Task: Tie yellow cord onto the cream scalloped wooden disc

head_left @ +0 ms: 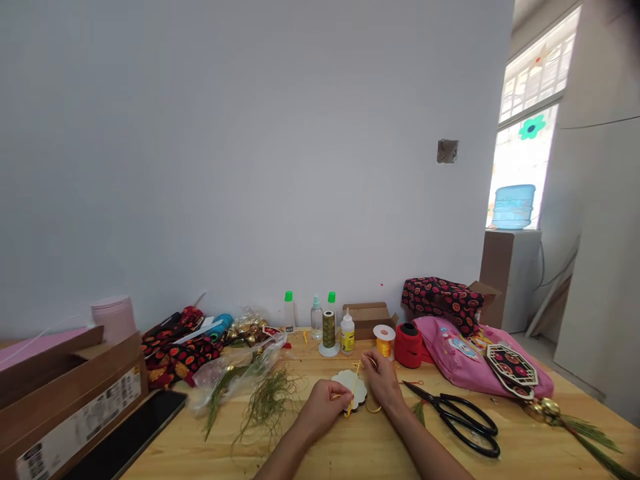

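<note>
- Head view, hands: left hand (pixel 324 404) is pinching a thin yellow cord (pixel 355 385) closed between fingertips; right hand (pixel 383 381) is gripping the same cord's far end, both over a pale scalloped wooden disc (pixel 350 385) lying on the light wooden table (pixel 350 453) near its middle.
- Head view, risks: cord is likely slipping from either pinch if tension rises; disc may be sliding, being unpinned.
- Head view, surroundings: black-handled scissors (pixel 463 417) are lying just beside the right forearm, risking a snag; small white glue bottle (pixel 347 332) is standing upright behind, liable to tipping.

Both hands pinch a yellow cord (pixel 354 383) over a scalloped disc (pixel 350 387); left hand (pixel 323 408), right hand (pixel 383 381), scissors (pixel 457 415) just right.
</note>
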Tool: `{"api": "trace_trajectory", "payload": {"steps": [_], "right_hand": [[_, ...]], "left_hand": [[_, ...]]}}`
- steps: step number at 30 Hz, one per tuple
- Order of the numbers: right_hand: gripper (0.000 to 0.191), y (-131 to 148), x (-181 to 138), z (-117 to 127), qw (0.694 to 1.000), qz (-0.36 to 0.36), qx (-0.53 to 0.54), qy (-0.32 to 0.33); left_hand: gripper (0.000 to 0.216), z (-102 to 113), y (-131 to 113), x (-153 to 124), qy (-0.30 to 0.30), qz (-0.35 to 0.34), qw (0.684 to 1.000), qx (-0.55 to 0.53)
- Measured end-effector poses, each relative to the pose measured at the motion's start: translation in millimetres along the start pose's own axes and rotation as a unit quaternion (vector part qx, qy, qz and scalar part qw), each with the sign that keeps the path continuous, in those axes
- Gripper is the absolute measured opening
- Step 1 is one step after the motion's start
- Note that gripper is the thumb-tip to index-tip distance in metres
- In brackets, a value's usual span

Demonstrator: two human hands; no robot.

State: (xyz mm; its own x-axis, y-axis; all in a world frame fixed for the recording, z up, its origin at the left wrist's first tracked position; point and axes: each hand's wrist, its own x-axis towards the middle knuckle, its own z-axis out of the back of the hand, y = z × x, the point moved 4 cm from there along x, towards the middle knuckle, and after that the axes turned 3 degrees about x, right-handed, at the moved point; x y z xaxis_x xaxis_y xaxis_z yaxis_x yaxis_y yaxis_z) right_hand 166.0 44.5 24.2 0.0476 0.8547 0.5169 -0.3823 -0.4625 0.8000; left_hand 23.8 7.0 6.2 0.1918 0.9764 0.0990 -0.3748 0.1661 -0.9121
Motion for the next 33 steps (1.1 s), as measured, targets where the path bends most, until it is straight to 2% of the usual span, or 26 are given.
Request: {"api": "trace_trajectory", "payload": {"steps": [8,14,17,20,26,30,33], "right_hand": [[0.026,-0.2,-0.5,9.3,0.996,0.031,-0.081,-0.032],[0.024,1.7,1.5,5.1,0.984,0.022,-0.177,-0.022],[0.024,5.6,-1.2,-4.0,0.970,0.054,-0.235,0.031],[0.024,8.1,-3.5,-10.9,0.958,0.070,-0.268,0.073],[0.024,9.0,-2.1,-2.5,0.957,0.038,-0.283,0.043],[0.025,9.3,-3.9,8.3,0.962,0.021,-0.270,0.019],[0.025,7.1,-4.6,13.0,0.968,0.016,-0.249,0.001]], "left_hand": [[0.027,7.4,-8.2,12.4,0.020,-0.023,0.985,0.172],[0.027,6.7,4.1,18.1,0.042,-0.029,0.993,0.109],[0.027,-2.5,7.8,12.1,0.087,-0.026,0.987,0.134],[0.027,-5.9,4.3,6.6,0.097,-0.036,0.982,0.158],[0.025,-0.2,0.7,7.2,0.106,-0.010,0.991,0.080],[0.023,0.2,4.0,9.5,0.095,0.014,0.990,0.099],[0.024,-1.2,2.0,7.6,0.087,-0.008,0.988,0.124]]}}
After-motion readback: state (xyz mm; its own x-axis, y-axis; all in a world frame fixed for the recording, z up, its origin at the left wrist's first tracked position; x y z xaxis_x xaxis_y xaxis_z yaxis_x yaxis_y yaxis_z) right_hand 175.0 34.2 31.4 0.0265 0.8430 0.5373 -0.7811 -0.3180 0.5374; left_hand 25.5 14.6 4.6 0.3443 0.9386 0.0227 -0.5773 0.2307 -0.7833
